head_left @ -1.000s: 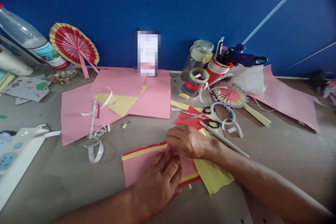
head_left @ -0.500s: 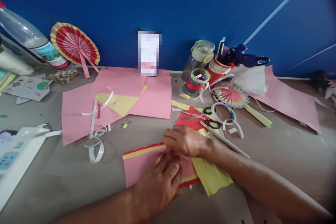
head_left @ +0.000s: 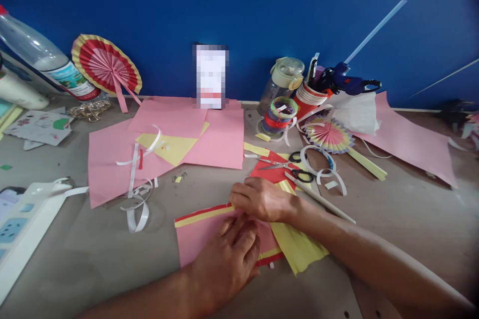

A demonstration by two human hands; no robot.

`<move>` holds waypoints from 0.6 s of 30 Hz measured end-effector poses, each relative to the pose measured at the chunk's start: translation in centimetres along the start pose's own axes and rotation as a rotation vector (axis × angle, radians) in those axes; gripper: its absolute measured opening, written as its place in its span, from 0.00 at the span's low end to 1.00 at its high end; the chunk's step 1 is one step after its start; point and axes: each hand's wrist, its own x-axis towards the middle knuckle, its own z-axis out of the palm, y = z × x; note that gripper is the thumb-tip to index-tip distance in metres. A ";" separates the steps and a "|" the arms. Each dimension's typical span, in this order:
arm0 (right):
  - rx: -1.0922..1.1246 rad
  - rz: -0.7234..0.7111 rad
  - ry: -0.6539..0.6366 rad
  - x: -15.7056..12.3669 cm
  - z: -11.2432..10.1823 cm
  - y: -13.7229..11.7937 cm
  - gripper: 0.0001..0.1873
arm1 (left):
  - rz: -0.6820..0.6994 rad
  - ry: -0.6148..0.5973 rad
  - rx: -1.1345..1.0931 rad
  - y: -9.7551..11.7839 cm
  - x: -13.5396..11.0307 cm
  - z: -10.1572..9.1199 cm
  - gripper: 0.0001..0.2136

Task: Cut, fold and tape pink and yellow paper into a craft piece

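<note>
At the near middle of the desk (head_left: 93,249), between my two arms, lies the pink strip-edged sheet (head_left: 198,239), red and yellow along its far and near edges. My left hand (head_left: 228,256) rests on it, fingers together and bent; my right hand (head_left: 262,199) is bunched narrow at the far edge. Fingertips are hidden, so I can't tell whether either pinches the paper.

Crowding me on the right, a yellow sheet (head_left: 299,246) runs under my forearm and meets the pink sheet's right end; which lies on top I can't tell. Just beyond that forearm sit a pale stick (head_left: 325,202), scissors (head_left: 284,165) across red paper (head_left: 267,175), and a tape roll (head_left: 331,162). Farther right lies a small pleated fan (head_left: 329,134).

Far left, larger pink sheets (head_left: 220,144) overlap a yellow piece (head_left: 168,147); curled white strips (head_left: 136,217) lie nearer, and a power strip (head_left: 33,219) fills the left edge.
</note>
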 end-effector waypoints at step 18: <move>-0.031 -0.044 0.138 -1.9 -1.8 0.3 0.12 | 0.000 0.012 0.006 -0.2 0.2 -0.2 0.21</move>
